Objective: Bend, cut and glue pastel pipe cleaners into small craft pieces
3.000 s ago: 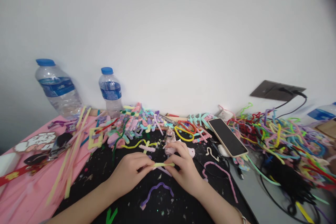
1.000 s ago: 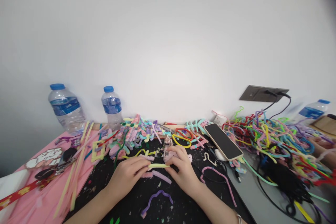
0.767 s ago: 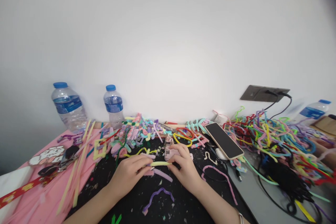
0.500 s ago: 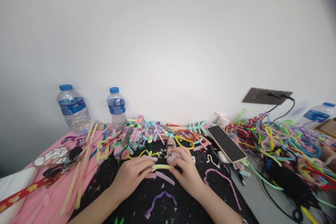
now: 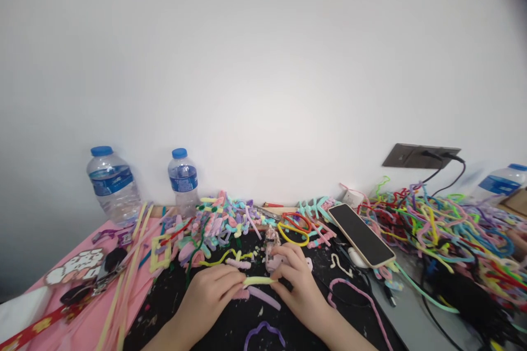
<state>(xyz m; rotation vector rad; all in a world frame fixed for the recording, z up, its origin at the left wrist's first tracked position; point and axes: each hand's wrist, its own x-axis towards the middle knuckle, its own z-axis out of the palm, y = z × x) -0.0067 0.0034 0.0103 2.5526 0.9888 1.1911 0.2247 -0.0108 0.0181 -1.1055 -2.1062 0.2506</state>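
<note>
Where visible, plump, pale-yellow strip [image 5: 258,281]

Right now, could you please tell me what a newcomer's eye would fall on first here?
Probably the big tangle of bright fuzzy stems on the right, with a dark-screened phone lying aslant at its left edge. Next would likely come the short pale yellow stem in the middle foreground, held between the fingertips of the left hand and the right hand.
</note>
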